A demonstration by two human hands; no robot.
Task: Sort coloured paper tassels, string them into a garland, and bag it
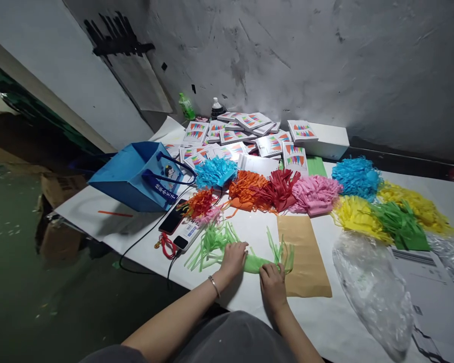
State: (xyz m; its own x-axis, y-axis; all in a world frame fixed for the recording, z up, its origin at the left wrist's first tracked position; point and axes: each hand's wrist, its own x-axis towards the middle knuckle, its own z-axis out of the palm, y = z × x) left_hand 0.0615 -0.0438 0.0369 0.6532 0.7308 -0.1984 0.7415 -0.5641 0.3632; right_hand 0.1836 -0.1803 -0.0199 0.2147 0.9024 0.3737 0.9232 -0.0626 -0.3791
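A light green tissue-paper fringe point(252, 264) lies on the white-covered table in front of me, its uncut band between my hands. My left hand point(233, 259) is closed over the band's left end, and loose green strips spread out beyond it. At the other end, the fingers of my right hand point(273, 283) are bent and pressed together on the band's lower edge. More strips stick up past that hand, over a brown paper envelope point(308, 267). The undersides of both hands, with the thumb tips, are hidden.
Bunched paper tassels in blue, orange point(247, 189), red, pink point(316, 194), yellow point(361, 217) and dark green cross the table. Behind them lie printed packets point(251, 121). Leftward are a blue gift bag point(124, 176), phone point(173, 217), power bank point(187, 236) and cable. Clear plastic point(374, 287) lies right.
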